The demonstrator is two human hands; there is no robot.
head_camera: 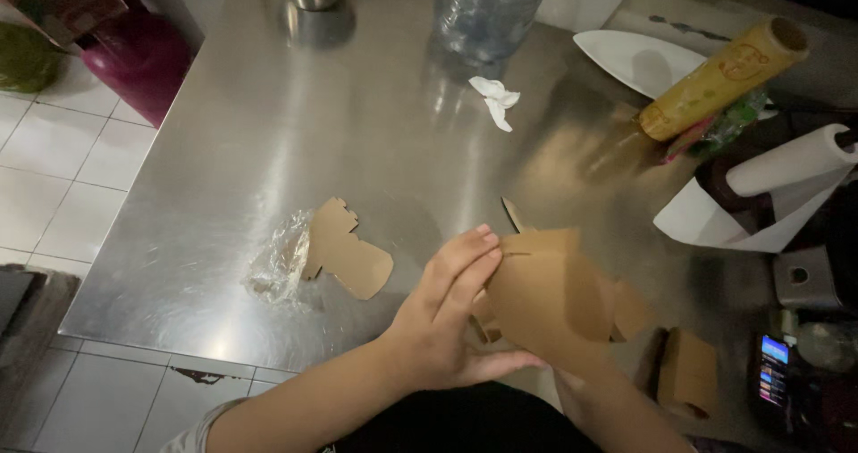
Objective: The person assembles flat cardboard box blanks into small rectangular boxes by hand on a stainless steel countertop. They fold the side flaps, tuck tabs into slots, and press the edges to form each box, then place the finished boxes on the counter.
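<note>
2 hands fold a brown card sheet over a shiny counter (pixel 268 104).

On the left, a crumpled clear wrap (pixel 280 261) touches a flat brown card cutout (pixel 349 256) lying on the counter, well apart from the hands. The left hand (pixel 447 314) grips the curved brown card sheet (pixel 550 297) by its left edge. The right hand is hidden under the sheet, so I cannot tell its grip. At far right lie a yellow roll (pixel 724 78) and a white paper roll (pixel 791 163).
</note>
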